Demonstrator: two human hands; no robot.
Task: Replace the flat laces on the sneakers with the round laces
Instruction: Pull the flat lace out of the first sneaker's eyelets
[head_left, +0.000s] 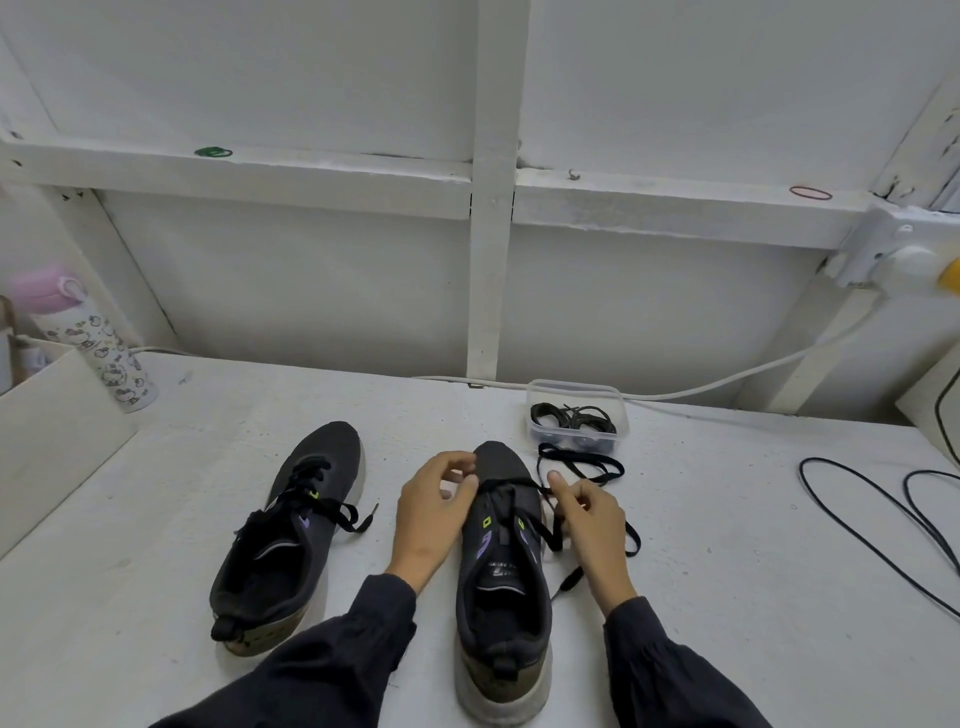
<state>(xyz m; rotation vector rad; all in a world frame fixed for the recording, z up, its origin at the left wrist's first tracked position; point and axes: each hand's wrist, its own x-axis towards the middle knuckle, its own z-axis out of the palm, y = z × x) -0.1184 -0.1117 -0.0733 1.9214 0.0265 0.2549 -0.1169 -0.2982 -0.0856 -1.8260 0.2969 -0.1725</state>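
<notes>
Flat lace (582, 467) coming out of R sneaker (504, 582): early days, nothing swapped yet.
Both shoes sit on the white table (727, 545), toes pointing away from the person. R hand (592, 525) pinches the lace just beside the toe-end eyelets, w/ slack looping off to the right. L hand (431, 514) is opposite, fingers curled at the other side of the upper. On lace or fabric, can't tell. Hands apart, shoe between them. Lace looks mostly freed, threaded only near the toe. L sneaker (291, 525) untouched, its flat lace in place. Left to do, I reckon: finish this pull, strip the other shoe, thread both. Clear tub (574, 384) just behind the R shoe holds the round laces (571, 415), dark, bundled, not taken out.
</notes>
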